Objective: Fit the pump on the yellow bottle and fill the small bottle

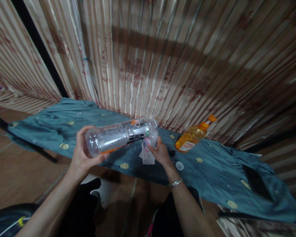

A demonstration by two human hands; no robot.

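Bottle held nearly level, small container at its neck

Your left hand is clamped around the bottle's base end, thumb along the near side and the other fingers mostly hidden behind it; holding it so far back probably keeps the neck free. Your right hand closes thumb and fingers on the small clear container, seemingly to steady it beside the bottle's mouth. The two overlap there, and you cannot tell from this view whether they touch.

Just below the container is a crumpled white wrapper; whether you grip it or it rests on the teal cloth is unclear. Beside your right wrist, which wears a silver bracelet, lie a pale disc, perhaps a cap, and a small dark piece, both within easy reach.

Farther right, an amber dispenser leans in the view, apart from your grip. A dark phone lies near the cloth's right end, likely set there out of your way.
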